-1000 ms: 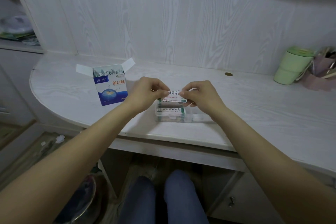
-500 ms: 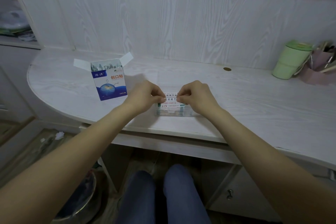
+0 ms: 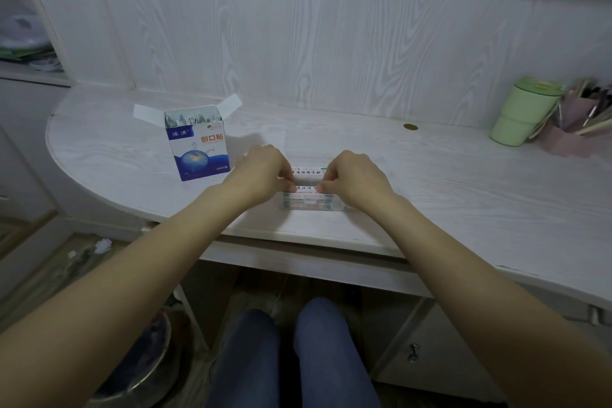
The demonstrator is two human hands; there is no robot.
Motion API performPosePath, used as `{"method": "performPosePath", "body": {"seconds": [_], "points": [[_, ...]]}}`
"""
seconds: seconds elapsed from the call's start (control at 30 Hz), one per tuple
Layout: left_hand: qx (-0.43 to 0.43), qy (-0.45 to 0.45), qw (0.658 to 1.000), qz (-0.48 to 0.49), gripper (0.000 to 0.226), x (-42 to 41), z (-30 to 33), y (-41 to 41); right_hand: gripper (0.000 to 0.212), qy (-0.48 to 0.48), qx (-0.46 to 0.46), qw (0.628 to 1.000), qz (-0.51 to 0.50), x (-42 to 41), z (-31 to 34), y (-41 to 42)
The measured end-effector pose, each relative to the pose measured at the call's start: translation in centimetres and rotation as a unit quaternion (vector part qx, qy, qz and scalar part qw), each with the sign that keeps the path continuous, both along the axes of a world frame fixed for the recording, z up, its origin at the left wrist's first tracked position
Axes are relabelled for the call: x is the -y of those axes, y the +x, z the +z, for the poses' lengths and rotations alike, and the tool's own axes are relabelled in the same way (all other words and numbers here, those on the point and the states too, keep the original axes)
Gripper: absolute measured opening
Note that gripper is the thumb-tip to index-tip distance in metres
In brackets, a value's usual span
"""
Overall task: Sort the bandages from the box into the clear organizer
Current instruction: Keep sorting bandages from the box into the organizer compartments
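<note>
Both hands pressing bandage strips into the clear organizer

The left hand [image 3: 261, 172] and right hand [image 3: 354, 175], fingers curled, seemingly pinch the bandage strips [image 3: 306, 188] atop the clear organizer [image 3: 311, 204] on the white desk [image 3: 447, 182]; the open bandage box [image 3: 198, 142] stands left.

Both hands, left [image 3: 261, 172] and right [image 3: 356, 177], curled, fingertips pinching.

Dim, cool light; wide-angle bending; blurred right edge.

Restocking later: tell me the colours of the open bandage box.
Blue and white bandage box, orange-red lettering, silvery packets inside; head view.
</note>
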State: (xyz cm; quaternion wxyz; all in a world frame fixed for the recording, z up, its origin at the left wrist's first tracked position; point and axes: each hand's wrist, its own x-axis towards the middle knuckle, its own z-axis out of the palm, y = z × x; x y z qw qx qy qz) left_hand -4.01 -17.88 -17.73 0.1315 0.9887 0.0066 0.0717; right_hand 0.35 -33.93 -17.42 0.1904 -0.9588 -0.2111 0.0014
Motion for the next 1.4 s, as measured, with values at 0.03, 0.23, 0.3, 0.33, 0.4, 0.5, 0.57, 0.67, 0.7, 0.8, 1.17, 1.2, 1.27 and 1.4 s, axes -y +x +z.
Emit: {"method": "performPosePath", "body": {"seconds": [0.03, 0.23, 0.3, 0.33, 0.4, 0.5, 0.57, 0.67, 0.7, 0.8, 1.17, 1.2, 1.27, 1.4], "points": [[-0.002, 0.002, 1.0, 0.001, 0.02, 0.0, 0.1, 0.0, 0.018, -0.001, -0.003, 1.0, 0.0, 0.0, 0.0, 0.0], [-0.001, -0.018, 1.0, 0.001, 0.02, 0.1, 0.5, -0.2, 0.02, -0.012, -0.016, 1.0, 0.004, 0.1, 0.5, -0.3], [0.009, -0.044, 0.999, -0.005, 0.022, -0.1, 0.8, -0.4, 0.025, -0.006, -0.014, 1.0, -0.002, 0.1, 1.1, -0.6], [0.021, -0.052, 0.998, -0.008, 0.022, -0.3, 1.1, -0.6, 0.027, 0.005, 0.001, 1.0, -0.007, 0.1, 1.3, -0.7], [0.056, -0.056, 0.997, 0.0, 0.02, -0.9, 1.7, -1.1, 0.031, 0.028, 0.055, 0.998, -0.009, -0.4, 1.9, -1.0], [0.107, -0.066, 0.991, 0.04, 0.02, -2.7, 2.6, -1.8, 0.032, 0.057, 0.102, 0.993, 0.017, -2.2, 2.9, -1.4], [0.135, -0.075, 0.986, 0.069, 0.023, -4.3, 3.1, -2.2, 0.031, 0.081, 0.109, 0.99, 0.043, -4.0, 3.6, -1.5], [0.176, -0.049, 0.975, 0.127, 0.038, -7.1, 3.7, -2.7, 0.026, 0.114, 0.122, 0.98, 0.11, -7.3, 4.3, -1.3], [0.178, -0.029, 0.973, 0.144, 0.047, -8.0, 4.0, -2.8, 0.026, 0.11, 0.125, 0.977, 0.135, -8.4, 4.5, -1.2], [0.118, 0.044, 0.975, 0.184, 0.077, -10.6, 4.5, -2.8, 0.037, 0.058, 0.123, 0.973, 0.187, -11.2, 4.5, -0.3], [0.078, 0.083, 0.985, 0.128, 0.072, -13.9, 4.6, -3.2, 0.024, 0.083, 0.08, 0.984, 0.136, -14.1, 4.3, 1.4], [0.093, 0.096, 0.984, 0.118, 0.075, -13.8, 4.4, -3.6, 0.022, 0.079, 0.096, 0.983, 0.133, -14.1, 4.3, 1.1], [0.116, 0.119, 0.981, 0.104, 0.079, -13.6, 4.0, -4.2, 0.017, 0.051, 0.146, 0.979, 0.134, -14.1, 4.2, 0.4], [0.134, 0.14, 0.976, 0.102, 0.08, -12.9, 3.5, -4.6, 0.018, -0.002, 0.23, 0.964, 0.136, -14.3, 4.1, -1.3]]}}
